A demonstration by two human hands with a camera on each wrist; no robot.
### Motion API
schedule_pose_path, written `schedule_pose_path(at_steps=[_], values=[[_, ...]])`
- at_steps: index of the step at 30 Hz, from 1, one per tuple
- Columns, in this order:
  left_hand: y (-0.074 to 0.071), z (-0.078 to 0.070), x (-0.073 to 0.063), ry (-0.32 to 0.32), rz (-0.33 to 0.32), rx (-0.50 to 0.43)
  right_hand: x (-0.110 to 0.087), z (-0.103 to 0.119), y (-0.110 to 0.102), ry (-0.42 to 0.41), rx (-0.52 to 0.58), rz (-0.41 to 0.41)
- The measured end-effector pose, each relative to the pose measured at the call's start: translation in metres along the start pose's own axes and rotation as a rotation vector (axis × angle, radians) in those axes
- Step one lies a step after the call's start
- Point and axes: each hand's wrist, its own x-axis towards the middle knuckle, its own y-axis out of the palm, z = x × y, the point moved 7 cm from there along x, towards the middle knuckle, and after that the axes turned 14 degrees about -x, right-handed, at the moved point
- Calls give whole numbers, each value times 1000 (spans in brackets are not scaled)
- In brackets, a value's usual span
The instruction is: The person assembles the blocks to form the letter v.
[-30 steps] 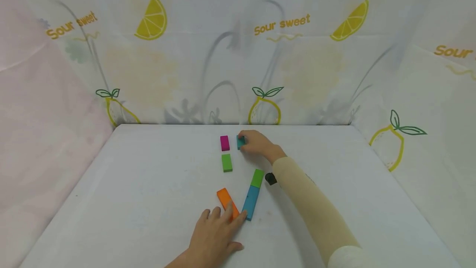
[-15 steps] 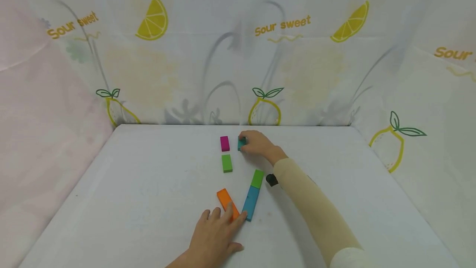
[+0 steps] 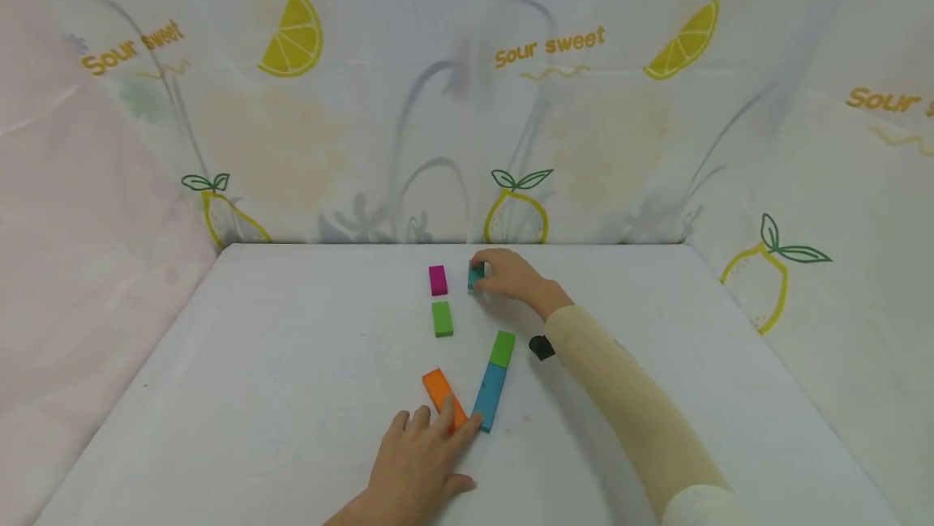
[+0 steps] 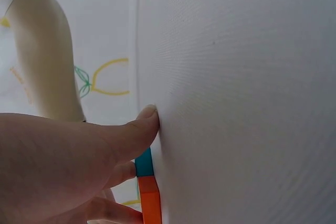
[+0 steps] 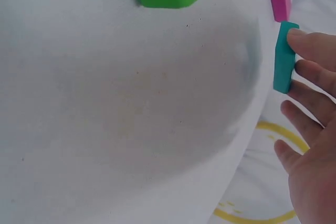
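Note:
At the far side of the table, my right hand (image 3: 511,276) pinches a small teal block (image 5: 285,59) between thumb and fingers. Left of it lies a magenta block (image 3: 438,280), with a green block (image 3: 442,320) in front of that one. Near the front, my left hand (image 3: 416,465) has its fingers spread; one fingertip rests on an orange block (image 3: 439,391), another is at the near end of a blue block (image 3: 490,396). A second green block (image 3: 503,349) continues the blue one end to end. Orange and blue slant towards each other at the left fingertips.
A small black object (image 3: 541,347) shows beside the right sleeve (image 3: 627,404), partly hidden by it. The white tabletop (image 3: 255,396) ends at a back wall of lemon-printed cloth (image 3: 409,121), just behind the right hand.
My right hand has shifted slightly to the right and away with the teal block in its fingers. The left hand and the other blocks have stayed put.

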Motion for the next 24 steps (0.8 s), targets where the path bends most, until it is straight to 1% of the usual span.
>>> schedule_pose_path(at_steps=[8,11,14,19,24], values=[[0,0,1,-2,-1,6,-8,-2,-6,-12,7,-26],[0,0,1,0,-3,12,-12,-7,-6,10,38,-20],[0,0,1,6,-13,18,-14,-12,-3,31,46,-8],[-1,0,0,7,-25,15,-17,-20,0,44,31,-8],[-1,0,0,7,-13,8,-20,-22,0,49,29,-11]])
